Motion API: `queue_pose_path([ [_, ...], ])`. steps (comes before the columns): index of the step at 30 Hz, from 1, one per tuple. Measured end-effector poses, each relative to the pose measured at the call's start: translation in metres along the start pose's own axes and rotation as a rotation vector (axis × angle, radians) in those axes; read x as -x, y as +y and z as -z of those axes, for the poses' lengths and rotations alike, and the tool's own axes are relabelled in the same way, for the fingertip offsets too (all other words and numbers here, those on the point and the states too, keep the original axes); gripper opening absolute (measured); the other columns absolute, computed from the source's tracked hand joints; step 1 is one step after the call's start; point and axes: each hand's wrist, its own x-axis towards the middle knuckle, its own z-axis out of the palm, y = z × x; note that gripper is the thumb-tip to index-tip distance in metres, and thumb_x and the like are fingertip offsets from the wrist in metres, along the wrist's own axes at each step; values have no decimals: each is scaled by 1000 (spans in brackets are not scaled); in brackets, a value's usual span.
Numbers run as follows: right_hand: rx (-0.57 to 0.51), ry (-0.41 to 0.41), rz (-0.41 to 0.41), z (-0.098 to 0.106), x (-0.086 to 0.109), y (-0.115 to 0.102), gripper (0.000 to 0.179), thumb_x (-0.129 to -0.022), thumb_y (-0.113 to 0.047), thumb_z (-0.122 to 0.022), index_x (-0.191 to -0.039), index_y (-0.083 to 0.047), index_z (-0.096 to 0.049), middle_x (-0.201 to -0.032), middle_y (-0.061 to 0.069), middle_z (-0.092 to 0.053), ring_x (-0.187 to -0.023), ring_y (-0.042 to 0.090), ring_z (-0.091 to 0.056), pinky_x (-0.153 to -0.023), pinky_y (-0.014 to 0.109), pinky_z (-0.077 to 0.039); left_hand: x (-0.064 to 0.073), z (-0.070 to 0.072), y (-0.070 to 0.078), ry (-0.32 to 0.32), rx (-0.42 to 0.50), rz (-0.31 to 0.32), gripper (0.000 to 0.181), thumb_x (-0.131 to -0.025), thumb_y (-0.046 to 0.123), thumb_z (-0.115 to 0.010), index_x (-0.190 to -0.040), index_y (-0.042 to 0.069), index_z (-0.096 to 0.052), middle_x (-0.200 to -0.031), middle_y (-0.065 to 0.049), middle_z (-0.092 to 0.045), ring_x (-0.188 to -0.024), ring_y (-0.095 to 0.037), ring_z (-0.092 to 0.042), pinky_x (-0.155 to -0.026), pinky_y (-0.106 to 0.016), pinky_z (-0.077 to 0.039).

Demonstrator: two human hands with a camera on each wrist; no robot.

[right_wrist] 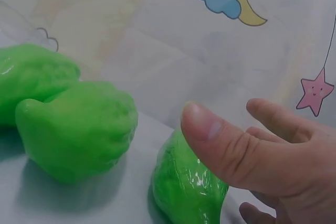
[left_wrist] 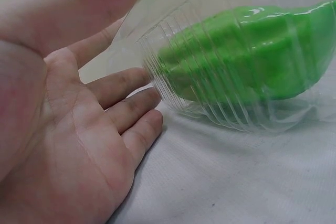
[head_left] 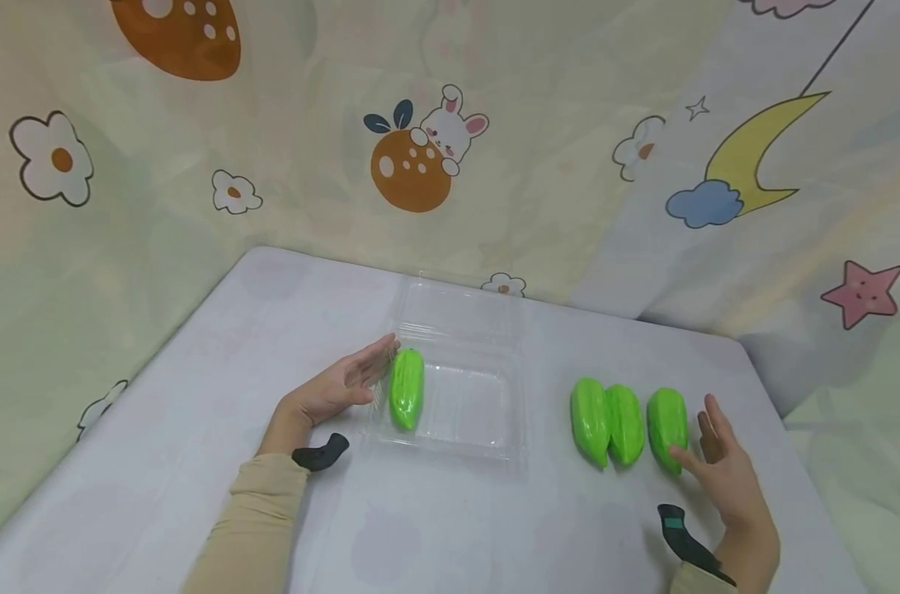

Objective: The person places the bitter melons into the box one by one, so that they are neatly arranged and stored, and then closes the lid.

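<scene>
A clear plastic clamshell box sits on the white table with its lid folded back. Inside, along its left wall, lies one bright green, ribbed toy vegetable with a pointed end. My left hand is at the box's left side, its extended fingertips right at the ridged wall. To the right of the box, two similar green vegetables lie side by side, and a third green vegetable lies a little apart. My right hand is beside that one, fingers spread, its thumb overlapping it in view.
The white table ends at a back edge against a hanging cloth printed with flowers, a rabbit and a moon. Dark straps circle both wrists, over beige sleeves.
</scene>
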Motion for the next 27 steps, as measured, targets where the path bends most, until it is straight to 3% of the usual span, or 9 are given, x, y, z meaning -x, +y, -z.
queue_pose_path([
  [4,-10,-26,-78,0,-2,4,101,-87,-26,-70,-145,-48,11,-158,9,7,-144,36,4,-119,37,-7,-1,0,-1,-11,2,-4,99,-80,19,-77,-154,18,-11,-162,-6,-2,-149,-23,4,-118,-21,-12],
  [7,-22,-44,-85,2,-5,5,101,-87,-27,-70,-145,-48,11,-157,16,6,-143,38,5,-114,55,-2,-1,0,-1,-7,10,1,100,-79,20,-77,-154,19,-11,-162,-5,-3,-149,-22,3,-117,-19,-14],
  [9,-19,-56,-56,3,-5,6,100,-88,-25,-69,-145,-48,9,-157,16,5,-144,36,5,-117,48,-1,-1,-1,0,-7,14,1,100,-79,19,-77,-154,19,-11,-162,-5,-3,-149,-22,3,-115,-15,-17],
  [11,-6,-66,-29,4,-5,7,98,-89,-24,-67,-146,-47,9,-158,9,6,-145,32,4,-119,27,-6,-1,-1,0,-6,16,2,100,-79,19,-77,-154,19,-11,-162,-4,-4,-149,-21,2,-114,-13,-19],
  [15,28,-78,-6,4,-5,10,96,-90,-26,-66,-146,-46,9,-157,-11,10,-145,31,-2,-95,-6,-17,-2,-1,0,-8,9,-1,99,-80,17,-76,-154,19,-11,-162,-5,-3,-149,-21,1,-114,-14,-19],
  [17,34,-80,-17,3,-7,9,97,-89,-28,-67,-147,-45,9,-157,-13,10,-145,33,-2,-92,-7,-19,-2,0,0,-7,4,-1,99,-80,17,-76,-154,18,-10,-162,-6,-4,-149,-21,0,-114,-14,-19],
  [23,68,-92,-55,2,-10,6,101,-87,-32,-69,-147,-45,12,-159,9,9,-142,42,-6,-90,-5,-23,-2,0,-1,-15,4,-6,98,-81,15,-75,-154,18,-10,-161,-6,-4,-149,-22,1,-114,-13,-19],
  [25,79,-100,-62,2,-11,5,101,-87,-33,-69,-146,-46,13,-159,9,10,-142,43,-7,-104,9,-28,-2,0,-1,-20,10,-11,98,-81,16,-75,-154,17,-10,-161,-7,-3,-149,-22,1,-114,-13,-19],
  [27,73,-104,-63,2,-11,4,102,-86,-33,-69,-146,-46,13,-159,7,12,-142,44,-5,-115,33,-25,-2,0,-1,-24,10,-18,99,-81,16,-75,-154,15,-8,-161,-8,-3,-149,-23,2,-114,-13,-19],
])
